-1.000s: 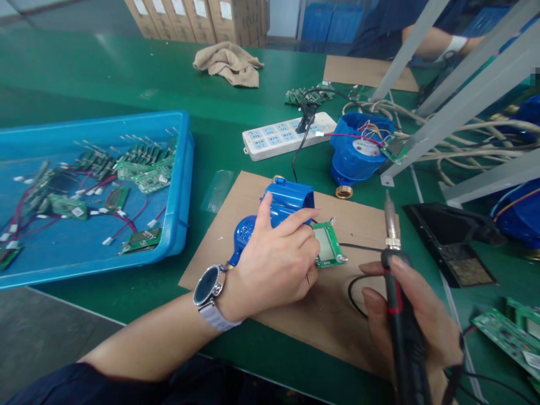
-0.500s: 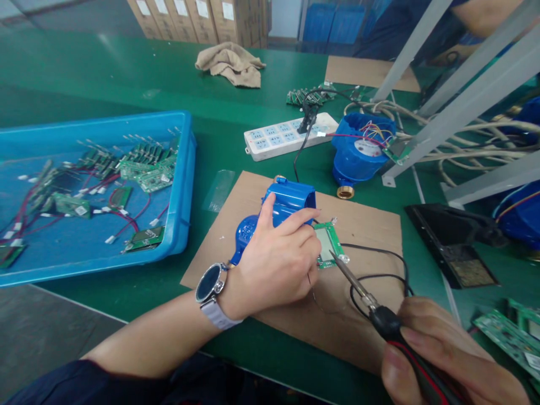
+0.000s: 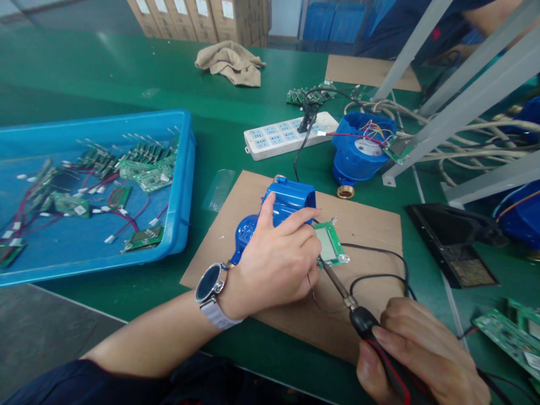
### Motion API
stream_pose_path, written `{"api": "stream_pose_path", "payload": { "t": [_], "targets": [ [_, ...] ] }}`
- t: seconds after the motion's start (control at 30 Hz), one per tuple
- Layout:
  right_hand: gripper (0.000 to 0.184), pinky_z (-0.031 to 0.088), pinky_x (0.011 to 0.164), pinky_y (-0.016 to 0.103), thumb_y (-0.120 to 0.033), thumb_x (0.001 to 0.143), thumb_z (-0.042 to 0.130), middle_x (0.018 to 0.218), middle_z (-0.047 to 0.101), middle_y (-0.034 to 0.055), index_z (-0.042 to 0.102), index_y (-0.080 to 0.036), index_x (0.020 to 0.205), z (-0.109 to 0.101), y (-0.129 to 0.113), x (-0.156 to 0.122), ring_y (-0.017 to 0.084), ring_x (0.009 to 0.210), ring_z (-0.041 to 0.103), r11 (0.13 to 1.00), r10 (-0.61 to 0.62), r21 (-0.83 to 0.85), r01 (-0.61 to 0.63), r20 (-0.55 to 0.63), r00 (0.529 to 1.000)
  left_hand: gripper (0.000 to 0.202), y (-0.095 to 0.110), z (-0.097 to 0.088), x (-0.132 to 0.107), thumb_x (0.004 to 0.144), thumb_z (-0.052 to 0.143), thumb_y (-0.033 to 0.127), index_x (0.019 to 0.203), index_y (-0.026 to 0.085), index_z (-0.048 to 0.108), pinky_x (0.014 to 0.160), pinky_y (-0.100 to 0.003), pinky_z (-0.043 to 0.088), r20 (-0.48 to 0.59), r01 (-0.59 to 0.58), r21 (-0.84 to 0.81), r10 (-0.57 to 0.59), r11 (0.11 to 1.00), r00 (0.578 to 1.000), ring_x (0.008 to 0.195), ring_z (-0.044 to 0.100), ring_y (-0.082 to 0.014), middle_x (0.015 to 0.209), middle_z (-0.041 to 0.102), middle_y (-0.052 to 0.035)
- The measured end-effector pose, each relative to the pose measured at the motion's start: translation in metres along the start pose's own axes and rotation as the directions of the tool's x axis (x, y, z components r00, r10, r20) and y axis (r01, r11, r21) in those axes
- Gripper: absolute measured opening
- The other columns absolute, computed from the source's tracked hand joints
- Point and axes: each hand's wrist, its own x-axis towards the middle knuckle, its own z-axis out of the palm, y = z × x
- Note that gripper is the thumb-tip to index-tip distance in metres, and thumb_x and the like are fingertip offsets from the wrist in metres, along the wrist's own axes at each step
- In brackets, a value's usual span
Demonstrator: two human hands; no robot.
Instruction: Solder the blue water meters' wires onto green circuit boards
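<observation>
My left hand, with a watch on its wrist, lies over a blue water meter, fingers bent round its housing. A thin wire curves out below those fingers; its hold is hidden. Beside the fingertips is a green circuit board with a grey display, partly covered by the hand. My right hand is closed round the black and red handle of a soldering iron. The iron's tip reaches the board's lower left edge, next to my left fingers; contact cannot be made out.
Cardboard lies under the work. A blue bin of circuit boards stands left. Behind are a power strip, another blue meter and a cloth. A black iron stand and metal posts are right.
My right hand has moved the soldering iron left, its tip going from over the display to the board's lower left edge. My left hand and the meter stay put.
</observation>
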Motion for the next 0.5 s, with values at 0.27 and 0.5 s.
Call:
{"api": "stream_pose_path", "payload": {
  "t": [0.27,0.5],
  "targets": [
    [0.019,0.039,0.044,0.024,-0.004,0.069,0.057,0.051,0.049,-0.0043,0.053,-0.016,0.083,0.0019,0.0001,0.0002,0.01,0.046,0.046,1.0,-0.028,-0.001,0.028,-0.023,0.999,0.011,-0.0001,0.0002,-0.0002,0.079,0.052,0.018,0.075,0.018,0.062,0.114,-0.064,0.004,0.001,0.001,0.01,-0.001,1.0,1.0,0.119,0.052,-0.0252,0.085,0.07,-0.0034],
    [0.021,0.041,0.045,0.023,-0.006,0.07,0.058,0.05,0.051,-0.0047,0.053,-0.017,0.088,0.0027,-0.0001,0.0004,0.009,0.045,0.047,0.999,-0.035,-0.005,0.035,-0.041,0.999,0.014,-0.0003,0.0001,-0.0004,0.082,0.049,0.017,0.075,0.018,0.061,0.114,-0.062,-0.001,-0.007,-0.003,-0.003,0.003,1.0,1.0,0.121,0.052,-0.0224,0.086,0.071,-0.0041]
  ]
}}
